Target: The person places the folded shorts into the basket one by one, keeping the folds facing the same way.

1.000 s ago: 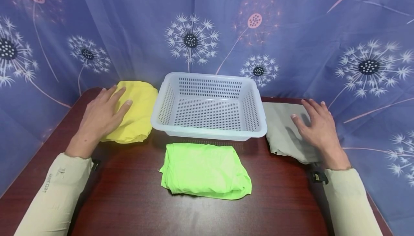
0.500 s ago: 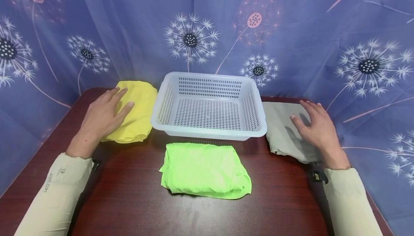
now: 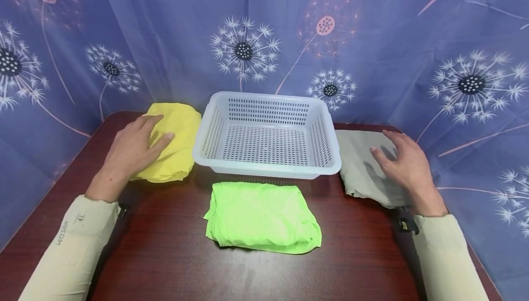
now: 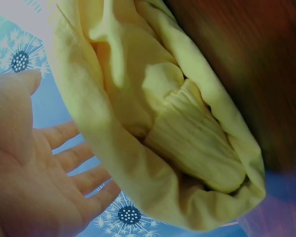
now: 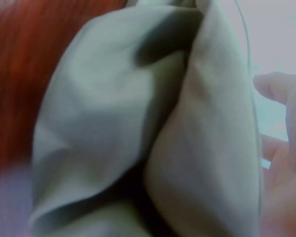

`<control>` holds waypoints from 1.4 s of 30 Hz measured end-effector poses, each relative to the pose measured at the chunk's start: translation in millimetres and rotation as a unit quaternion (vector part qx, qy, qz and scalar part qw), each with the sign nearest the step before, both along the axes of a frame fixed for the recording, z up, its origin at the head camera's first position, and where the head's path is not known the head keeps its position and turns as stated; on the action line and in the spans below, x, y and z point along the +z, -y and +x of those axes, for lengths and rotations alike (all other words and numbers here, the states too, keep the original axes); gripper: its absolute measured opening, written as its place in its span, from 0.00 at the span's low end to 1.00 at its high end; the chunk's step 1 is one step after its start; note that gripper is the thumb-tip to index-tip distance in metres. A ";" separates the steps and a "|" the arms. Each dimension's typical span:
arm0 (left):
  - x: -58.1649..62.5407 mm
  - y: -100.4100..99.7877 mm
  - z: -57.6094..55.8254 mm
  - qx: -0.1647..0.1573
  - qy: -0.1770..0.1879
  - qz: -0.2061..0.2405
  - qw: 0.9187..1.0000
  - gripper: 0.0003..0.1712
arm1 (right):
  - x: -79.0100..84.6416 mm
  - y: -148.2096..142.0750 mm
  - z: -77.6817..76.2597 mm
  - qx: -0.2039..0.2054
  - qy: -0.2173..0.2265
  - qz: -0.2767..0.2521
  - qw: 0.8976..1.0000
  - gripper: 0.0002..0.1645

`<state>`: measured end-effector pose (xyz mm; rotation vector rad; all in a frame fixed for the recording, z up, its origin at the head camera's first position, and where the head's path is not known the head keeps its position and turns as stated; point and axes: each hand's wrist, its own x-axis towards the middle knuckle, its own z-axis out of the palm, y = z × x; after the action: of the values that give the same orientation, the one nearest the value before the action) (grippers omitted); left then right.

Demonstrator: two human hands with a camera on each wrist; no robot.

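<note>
My left hand [image 3: 130, 149] hovers at the left side of a folded yellow cloth bundle [image 3: 177, 142], its fingers relaxed and thumb spread. In the left wrist view the bundle's rolled layers [image 4: 108, 123] show, with a gathered, cuff-like piece [image 4: 197, 138] tucked inside; the hand's fingers [image 4: 71, 158] extend beside it. Over the right part of a folded grey cloth [image 3: 357, 165] is my right hand [image 3: 407, 165], loosely spread and gripping nothing. The right wrist view shows this cloth's folds [image 5: 202, 128] up close, partly blurred, hiding much of the hand.
Between the two bundles stands a white perforated plastic basket [image 3: 266, 169] with nothing in it. A bright green folded cloth [image 3: 262, 218] lies in front of it on the dark red wooden table [image 3: 165, 246]. Behind hangs a blue dandelion-print curtain [image 3: 173, 35].
My left hand has shifted slightly to the right over the yellow bundle, its fingers bending a little. The right hand's fingers have drawn a bit closer together. The cloths and basket stay put.
</note>
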<state>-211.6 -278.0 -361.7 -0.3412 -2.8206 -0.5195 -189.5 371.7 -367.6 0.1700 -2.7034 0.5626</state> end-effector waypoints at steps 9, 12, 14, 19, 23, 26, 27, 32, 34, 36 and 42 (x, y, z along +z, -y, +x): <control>1.1 -0.5 0.1 0.000 0.011 0.009 1.000 0.44 | 3.2 2.6 2.9 -0.006 0.014 -0.003 1.000 0.38; 1.3 -1.0 0.6 0.000 0.012 0.012 1.000 0.44 | 3.4 3.2 3.0 -0.006 0.014 -0.007 1.000 0.37; 1.6 -1.4 1.1 -0.001 0.013 0.015 1.000 0.44 | 3.9 3.7 3.4 -0.006 0.015 -0.010 1.000 0.38; 2.4 -2.3 1.7 -0.001 0.014 0.023 1.000 0.44 | 4.0 4.2 3.4 -0.007 0.014 -0.014 1.000 0.38; 2.3 -3.1 1.8 0.000 0.014 0.025 1.000 0.43 | 3.0 4.3 3.0 -0.004 0.007 -0.014 1.000 0.37; 1.7 -3.7 1.9 0.000 0.015 0.025 1.000 0.43 | 1.8 4.5 3.0 -0.003 0.003 -0.012 1.000 0.36; 1.4 -3.9 1.8 0.000 0.016 0.026 1.000 0.43 | 1.3 4.7 2.9 -0.002 0.001 -0.012 1.000 0.36; 0.5 -5.7 1.7 -0.003 0.016 0.029 0.999 0.41 | 0.6 6.9 2.5 0.005 -0.001 -0.013 1.000 0.35; 0.3 -6.5 1.8 -0.005 0.014 0.031 0.999 0.40 | 1.0 8.6 2.8 0.009 -0.002 -0.014 1.000 0.35; 0.2 -7.3 2.1 -0.007 0.014 0.034 0.999 0.40 | 1.1 10.0 3.2 0.011 -0.004 -0.013 1.000 0.34; -1.2 -9.0 3.7 -0.011 0.009 0.040 0.999 0.38 | 0.7 15.4 2.6 0.019 -0.011 -0.011 1.000 0.33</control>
<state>-207.9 -269.0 -362.9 -0.3548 -2.8071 -0.6419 -186.9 356.3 -367.0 0.2220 -2.6757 0.5984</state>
